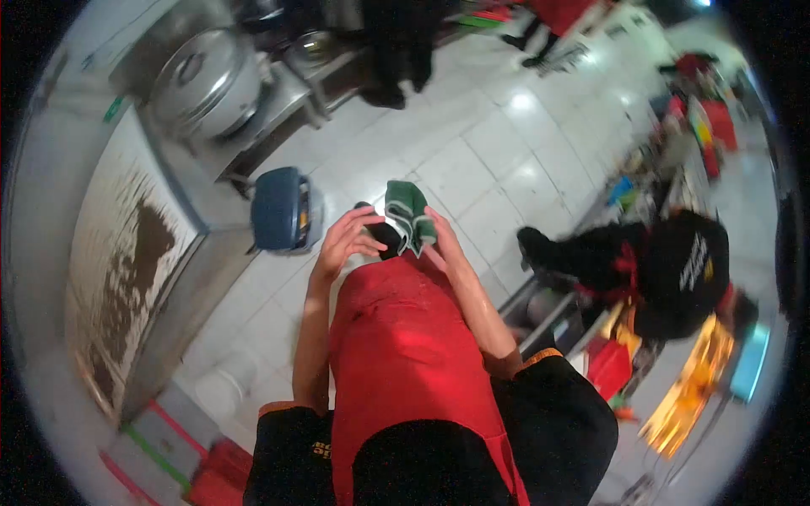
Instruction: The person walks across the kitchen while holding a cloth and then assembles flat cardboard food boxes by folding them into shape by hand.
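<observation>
In front of my red apron (405, 337), a folded green cloth (407, 207) with pale edges hangs at waist height. My right hand (440, 240) grips its right side, with the fingers partly hidden behind the folds. My left hand (348, 239) is just left of the cloth, its fingers apart and slightly curved. No held thing shows in the left hand. A dark shape (386, 239) lies between its fingertips and the cloth; I cannot make out what it is.
A blue-lidded bin (277, 209) stands on the tiled floor ahead-left, near a large lidded pot (207, 80) on a metal stand. At right, a person in black (679, 270) bends by a cluttered counter. Other people's legs (396, 51) show at the back.
</observation>
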`<act>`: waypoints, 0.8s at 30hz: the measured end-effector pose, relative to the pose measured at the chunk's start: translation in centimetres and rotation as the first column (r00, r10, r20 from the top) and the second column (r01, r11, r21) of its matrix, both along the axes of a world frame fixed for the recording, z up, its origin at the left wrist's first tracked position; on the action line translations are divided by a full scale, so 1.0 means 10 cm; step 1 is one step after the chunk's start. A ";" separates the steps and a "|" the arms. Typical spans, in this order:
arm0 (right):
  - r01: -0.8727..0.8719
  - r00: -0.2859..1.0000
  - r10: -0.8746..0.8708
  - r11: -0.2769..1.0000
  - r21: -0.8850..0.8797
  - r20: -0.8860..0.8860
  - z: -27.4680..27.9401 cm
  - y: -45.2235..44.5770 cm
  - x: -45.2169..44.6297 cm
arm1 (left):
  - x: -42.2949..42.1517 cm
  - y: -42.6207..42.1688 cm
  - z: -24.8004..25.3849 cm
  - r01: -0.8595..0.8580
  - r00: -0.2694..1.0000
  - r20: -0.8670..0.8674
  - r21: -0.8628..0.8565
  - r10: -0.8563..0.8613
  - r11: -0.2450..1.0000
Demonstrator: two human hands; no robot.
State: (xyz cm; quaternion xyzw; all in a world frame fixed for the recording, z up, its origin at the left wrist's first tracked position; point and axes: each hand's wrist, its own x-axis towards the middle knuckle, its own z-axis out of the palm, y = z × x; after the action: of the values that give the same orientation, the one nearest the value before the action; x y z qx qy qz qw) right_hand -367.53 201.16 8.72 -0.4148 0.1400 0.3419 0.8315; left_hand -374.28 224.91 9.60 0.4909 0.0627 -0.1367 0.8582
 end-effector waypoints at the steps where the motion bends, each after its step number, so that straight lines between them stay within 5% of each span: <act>1: 0.071 0.994 -0.090 0.961 0.266 0.061 -0.34 -0.24 -0.13 | -0.03 -0.16 -0.02 0.036 0.999 -0.015 -0.005 -0.036 0.999; 2: 0.138 0.983 -0.163 0.956 0.258 0.081 -0.23 -0.46 -0.25 | -0.05 -0.34 -0.03 0.083 0.996 -0.028 0.023 -0.082 0.996; 4: 0.214 0.967 -0.254 0.836 0.505 0.011 0.30 -0.86 -0.58 | -0.12 -0.71 -0.09 0.179 0.983 -0.058 0.116 -0.173 0.977; 7: 0.446 0.881 -0.468 0.771 0.454 -0.070 0.63 -1.37 -1.08 | -0.29 -1.19 -0.22 0.353 0.935 -0.103 0.172 -0.340 0.920; 11: 0.452 0.782 -0.618 0.653 0.607 0.083 -0.37 -2.27 -1.78 | -0.54 -1.80 -0.52 0.596 0.799 -0.167 0.094 -0.577 0.798; 14: 0.710 0.682 -0.706 0.702 -0.061 -0.190 0.56 -2.11 -2.01 | -0.63 -2.17 -0.76 0.774 0.619 -0.158 0.292 -0.769 0.562; 16: 0.475 0.864 -0.445 0.876 -0.088 0.235 0.62 -2.17 -2.19 | -0.63 -2.30 -1.16 0.782 0.412 -0.094 0.547 -0.906 0.299; 18: 0.354 0.887 -0.273 0.920 -0.169 0.373 0.51 -2.36 -2.33 | -0.54 -2.35 -1.33 0.516 0.011 0.238 0.831 -0.971 0.209; 20: 0.350 0.887 -0.199 0.878 -0.327 0.416 0.41 -2.63 -2.53 | -0.43 -2.62 -1.50 0.494 -0.120 0.005 0.868 -0.993 -0.056; 22: 0.476 0.879 -0.349 0.681 -0.556 0.324 0.19 -3.00 -2.84 | -0.47 -3.10 -1.11 0.402 -0.007 -0.511 0.785 -0.859 -0.471; 24: 0.507 0.812 -0.513 0.380 -0.774 0.280 0.01 -3.48 -3.23 | -0.44 -3.50 -1.17 0.317 -0.012 -0.527 0.804 -0.850 -0.503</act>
State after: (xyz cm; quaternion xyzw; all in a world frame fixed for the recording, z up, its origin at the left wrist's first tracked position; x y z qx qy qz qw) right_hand -399.80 166.33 8.83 -0.6869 0.4049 -0.0349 0.6024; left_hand -378.63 189.94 -2.08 0.7620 -0.4331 -0.4807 0.0271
